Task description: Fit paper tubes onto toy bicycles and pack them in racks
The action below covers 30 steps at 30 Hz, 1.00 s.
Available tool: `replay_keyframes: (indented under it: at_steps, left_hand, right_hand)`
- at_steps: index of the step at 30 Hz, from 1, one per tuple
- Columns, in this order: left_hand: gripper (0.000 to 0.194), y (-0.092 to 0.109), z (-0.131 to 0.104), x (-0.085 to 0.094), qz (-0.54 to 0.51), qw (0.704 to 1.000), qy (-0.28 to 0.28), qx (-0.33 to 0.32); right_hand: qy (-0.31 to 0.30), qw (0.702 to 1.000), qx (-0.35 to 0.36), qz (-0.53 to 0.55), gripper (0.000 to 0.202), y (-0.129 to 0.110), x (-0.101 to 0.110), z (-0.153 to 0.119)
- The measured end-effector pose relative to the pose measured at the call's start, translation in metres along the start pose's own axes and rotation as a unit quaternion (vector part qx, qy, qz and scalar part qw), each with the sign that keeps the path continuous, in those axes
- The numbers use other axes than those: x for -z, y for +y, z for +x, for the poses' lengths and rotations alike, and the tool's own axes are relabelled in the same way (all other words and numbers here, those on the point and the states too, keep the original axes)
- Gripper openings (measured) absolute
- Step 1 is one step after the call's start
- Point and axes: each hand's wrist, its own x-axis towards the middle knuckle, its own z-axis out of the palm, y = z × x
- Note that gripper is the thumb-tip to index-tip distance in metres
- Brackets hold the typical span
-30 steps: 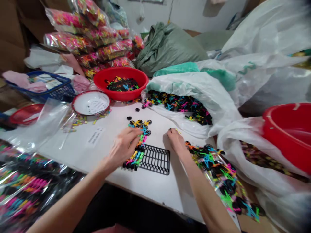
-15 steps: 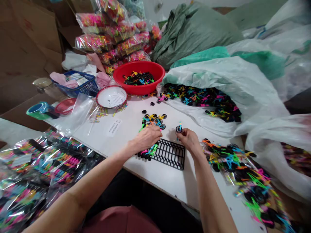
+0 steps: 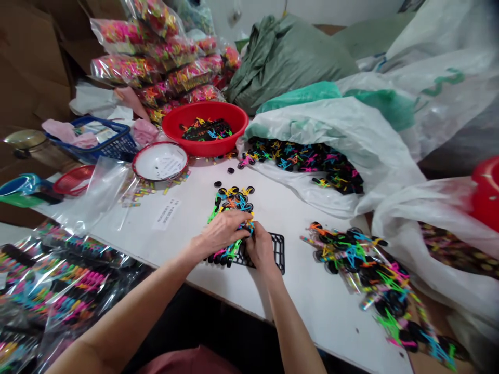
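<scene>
My left hand and my right hand meet over a black plastic rack on the table. Between their fingertips is a small blue toy bicycle, mostly covered by the fingers. Both hands look closed on it, thumbs and fingers pinched together. Several toy bicycles with black wheels, in green, pink and blue, stand in the left part of the rack, partly beneath my left hand. Just beyond the hands lies a small cluster of more toy bicycles.
A heap of toy bicycles lies on the right. A white sack spills more at the back. Behind the hands are a red basin, a white enamel bowl and a blue basket. Filled plastic bags lie at left.
My right hand has moved left with the blue toy bicycle from beside the rack to my left hand. The head view has swung right.
</scene>
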Motion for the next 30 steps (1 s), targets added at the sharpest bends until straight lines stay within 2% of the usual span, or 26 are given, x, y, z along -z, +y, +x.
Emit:
replay_keyframes:
  at_steps: [7,11,14,17,19,20,22,25,27,28,30]
  left_hand:
    - [0.017,0.001,0.002,-0.004,0.023,1.0,0.007,-0.02]
    - [0.019,0.001,0.0,-0.004,0.047,0.998,0.005,-0.027]
    - [0.022,0.004,-0.002,-0.003,0.048,0.998,-0.015,-0.027]
    - [0.017,0.011,-0.002,-0.001,0.045,0.999,-0.014,0.023]
    - [0.013,0.015,-0.001,-0.002,0.058,0.996,-0.003,0.069]
    - [0.012,0.017,-0.001,-0.003,0.067,0.994,-0.002,0.085]
    - [0.013,0.019,0.0,-0.005,0.076,0.993,-0.013,0.093]
    - [0.015,0.019,-0.002,-0.006,0.063,0.995,-0.022,0.079]
    - [0.015,0.017,-0.004,-0.001,0.024,0.998,-0.006,0.062]
    - [0.015,0.016,-0.004,0.004,-0.005,0.998,0.012,0.056]
    - [0.018,0.014,-0.003,0.018,-0.058,0.994,0.067,0.064]
  right_hand:
    - [-0.029,0.993,0.006,-0.113,0.033,-0.006,-0.004,0.001]
    - [-0.077,0.981,0.012,-0.176,0.024,-0.011,-0.002,0.003]
    - [-0.073,0.974,0.007,-0.216,0.019,-0.014,-0.005,-0.003]
    - [-0.048,0.974,0.006,-0.22,0.019,-0.017,-0.01,-0.008]
    - [-0.062,0.979,0.008,-0.194,0.018,-0.017,-0.003,-0.007]
    - [-0.08,0.98,0.008,-0.182,0.017,-0.016,0.007,-0.006]
    - [-0.107,0.978,0.0,-0.179,0.018,-0.012,0.041,-0.001]
    - [-0.09,0.968,-0.039,-0.232,0.032,0.002,0.113,0.013]
    - [-0.069,0.955,-0.073,-0.28,0.034,0.017,0.156,0.025]
    - [-0.082,0.936,-0.096,-0.329,0.033,0.026,0.171,0.031]
    - [-0.153,0.878,-0.132,-0.433,0.028,0.039,0.185,0.043]
